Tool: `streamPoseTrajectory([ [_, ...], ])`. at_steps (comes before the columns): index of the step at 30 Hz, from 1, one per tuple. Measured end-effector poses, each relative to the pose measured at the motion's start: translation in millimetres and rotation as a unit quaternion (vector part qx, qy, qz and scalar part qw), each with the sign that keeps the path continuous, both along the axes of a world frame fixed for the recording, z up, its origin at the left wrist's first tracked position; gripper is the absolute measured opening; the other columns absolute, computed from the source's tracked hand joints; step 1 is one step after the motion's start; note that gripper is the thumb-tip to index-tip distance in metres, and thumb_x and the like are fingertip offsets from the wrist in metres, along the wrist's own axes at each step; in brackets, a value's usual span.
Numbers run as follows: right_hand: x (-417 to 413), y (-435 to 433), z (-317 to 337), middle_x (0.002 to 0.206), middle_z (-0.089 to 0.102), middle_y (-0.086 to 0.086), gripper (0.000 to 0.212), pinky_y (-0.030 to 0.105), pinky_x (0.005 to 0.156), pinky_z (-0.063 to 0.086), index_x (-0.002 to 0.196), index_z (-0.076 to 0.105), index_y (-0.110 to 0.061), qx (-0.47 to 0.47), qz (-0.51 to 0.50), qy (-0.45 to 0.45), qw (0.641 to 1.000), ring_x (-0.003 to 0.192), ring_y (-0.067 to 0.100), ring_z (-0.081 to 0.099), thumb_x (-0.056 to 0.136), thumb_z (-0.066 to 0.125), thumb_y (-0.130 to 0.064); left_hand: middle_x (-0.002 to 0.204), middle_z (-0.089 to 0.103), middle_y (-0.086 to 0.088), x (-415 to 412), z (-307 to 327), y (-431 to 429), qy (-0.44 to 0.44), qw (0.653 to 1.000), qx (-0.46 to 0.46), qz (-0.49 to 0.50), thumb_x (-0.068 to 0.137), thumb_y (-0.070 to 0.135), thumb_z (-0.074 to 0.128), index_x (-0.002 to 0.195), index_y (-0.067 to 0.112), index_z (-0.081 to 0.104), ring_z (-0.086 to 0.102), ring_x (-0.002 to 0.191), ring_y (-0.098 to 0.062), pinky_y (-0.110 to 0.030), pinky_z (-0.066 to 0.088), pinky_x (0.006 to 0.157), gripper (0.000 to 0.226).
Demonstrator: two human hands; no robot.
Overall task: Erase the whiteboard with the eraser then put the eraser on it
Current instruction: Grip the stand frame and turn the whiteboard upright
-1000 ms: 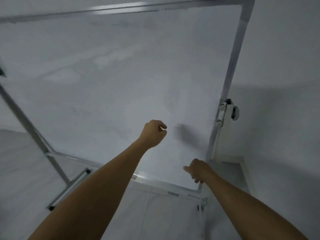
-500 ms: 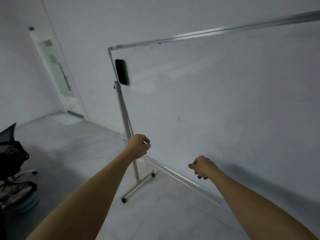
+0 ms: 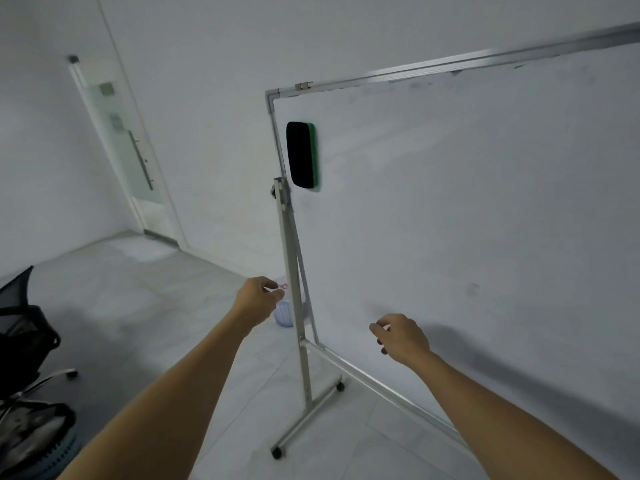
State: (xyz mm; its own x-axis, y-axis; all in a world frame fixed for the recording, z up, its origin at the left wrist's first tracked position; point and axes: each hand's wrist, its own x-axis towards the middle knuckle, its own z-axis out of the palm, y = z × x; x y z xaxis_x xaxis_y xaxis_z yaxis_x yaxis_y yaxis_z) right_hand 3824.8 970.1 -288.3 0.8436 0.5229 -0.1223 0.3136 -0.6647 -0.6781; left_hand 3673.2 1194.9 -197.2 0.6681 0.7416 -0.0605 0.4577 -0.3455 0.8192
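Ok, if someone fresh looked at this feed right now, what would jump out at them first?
Probably the black and green eraser, stuck upright near the top left corner of the whiteboard, the one dark shape on a pale surface. Next, the two bare arms reaching in from below: the left hand loosely curled beside the stand's leg, the right hand in front of the board's lower part, neither touching the eraser. A black office chair sits at the far left.

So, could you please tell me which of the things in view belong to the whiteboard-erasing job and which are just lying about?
For the job:
- whiteboard
- eraser, stuck near the board's upper left corner
- left hand, loosely curled
- right hand, loosely curled

Just lying about:
- office chair
- small bin behind the stand
- glass door
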Motion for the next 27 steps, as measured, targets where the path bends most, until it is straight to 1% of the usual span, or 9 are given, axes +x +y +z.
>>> streamPoseTrajectory([
  [4,38.4,48.2,-8.9,0.078,0.07,-0.006,0.03,0.032,0.072,0.055,0.093,0.066,-0.021,0.019,-0.01,0.018,1.0,0.065,0.011,0.069,0.091,0.05,-0.046,0.104,0.064,-0.012,56.6,-4.9,60.1,-0.005,0.999,-0.035,0.004,0.087,0.022,0.069,0.125,0.004,0.056,0.063,0.097,-0.029,-0.043,0.052,0.093,0.044],
  [7,73.2,90.9,-10.5,0.076,0.07,-0.005,0.04,0.032,0.07,0.055,0.09,0.065,-0.018,0.024,-0.032,0.023,0.999,0.061,0.01,0.069,0.094,0.042,-0.05,0.104,0.059,-0.011,106.4,4.9,106.6,-0.012,0.999,-0.049,0.006,0.088,0.015,0.068,0.132,0.001,0.049,0.059,0.08,-0.018,-0.03,0.052,0.075,0.051],
  [10,104.5,127.5,-7.9,0.073,0.071,-0.001,0.051,0.037,0.072,0.057,0.09,0.064,-0.016,0.036,-0.074,0.027,0.996,0.061,0.014,0.069,0.094,0.035,-0.057,0.125,0.055,-0.018,150.3,13.9,150.7,-0.018,0.997,-0.075,-0.006,0.087,0.011,0.07,0.14,-0.001,0.039,0.055,0.071,-0.013,-0.021,0.043,0.058,0.062],
  [14,120.3,146.0,-13.6,0.075,0.073,0.003,0.082,0.036,0.08,0.055,0.08,0.071,-0.013,-0.009,-0.136,-0.03,0.99,0.077,0.022,0.07,0.086,0.017,-0.075,0.145,0.041,-0.017,188.0,20.3,188.0,-0.043,0.995,-0.075,-0.041,0.078,0.021,0.08,0.148,0.003,0.029,0.057,0.099,-0.022,-0.028,0.045,0.074,0.089],
  [16,126.7,159.1,-14.9,0.069,0.073,-0.001,0.075,0.035,0.079,0.055,0.07,0.071,-0.016,-0.005,-0.188,-0.039,0.981,0.075,0.021,0.07,0.09,0.022,-0.07,0.138,0.049,-0.016,212.0,22.2,213.7,-0.048,0.991,-0.088,-0.089,0.073,0.02,0.084,0.142,0.002,0.036,0.055,0.109,-0.027,-0.029,0.044,0.08,0.086],
  [19,125.3,164.3,-19.5,0.062,0.07,-0.003,0.07,0.035,0.076,0.055,0.064,0.07,-0.016,0.011,-0.24,-0.043,0.97,0.069,0.018,0.069,0.093,0.029,-0.065,0.1,0.063,-0.009,233.3,24.4,230.7,-0.055,0.981,-0.098,-0.157,0.066,0.021,0.088,0.102,0.009,0.059,0.061,0.087,-0.024,-0.032,0.053,0.071,0.047],
  [23,116.1,185.1,-26.5,0.056,0.069,-0.003,0.069,0.04,0.071,0.057,0.064,0.068,-0.013,0.079,-0.332,-0.007,0.94,0.056,0.016,0.067,0.09,0.035,-0.067,0.101,0.071,-0.011,245.9,25.0,257.6,-0.067,0.953,-0.143,-0.257,0.032,0.058,0.092,0.099,0.007,0.068,0.066,0.089,-0.025,-0.04,0.057,0.082,0.087],
  [25,111.0,189.5,-27.6,0.057,0.069,-0.002,0.07,0.042,0.073,0.057,0.064,0.067,-0.014,0.077,-0.367,-0.006,0.927,0.058,0.018,0.068,0.088,0.034,-0.071,0.107,0.069,-0.009,246.7,22.7,260.5,-0.08,0.941,-0.158,-0.287,0.041,0.067,0.083,0.103,0.012,0.068,0.064,0.096,-0.024,-0.037,0.053,0.084,0.084],
  [27,104.5,190.8,-25.9,0.065,0.071,0.0,0.075,0.044,0.075,0.057,0.069,0.066,-0.016,0.062,-0.393,-0.008,0.917,0.065,0.022,0.07,0.083,0.027,-0.078,0.108,0.065,-0.004,241.3,22.5,256.3,-0.09,0.932,-0.177,-0.302,0.066,0.062,0.075,0.104,0.019,0.063,0.06,0.103,-0.024,-0.035,0.047,0.087,0.059],
])
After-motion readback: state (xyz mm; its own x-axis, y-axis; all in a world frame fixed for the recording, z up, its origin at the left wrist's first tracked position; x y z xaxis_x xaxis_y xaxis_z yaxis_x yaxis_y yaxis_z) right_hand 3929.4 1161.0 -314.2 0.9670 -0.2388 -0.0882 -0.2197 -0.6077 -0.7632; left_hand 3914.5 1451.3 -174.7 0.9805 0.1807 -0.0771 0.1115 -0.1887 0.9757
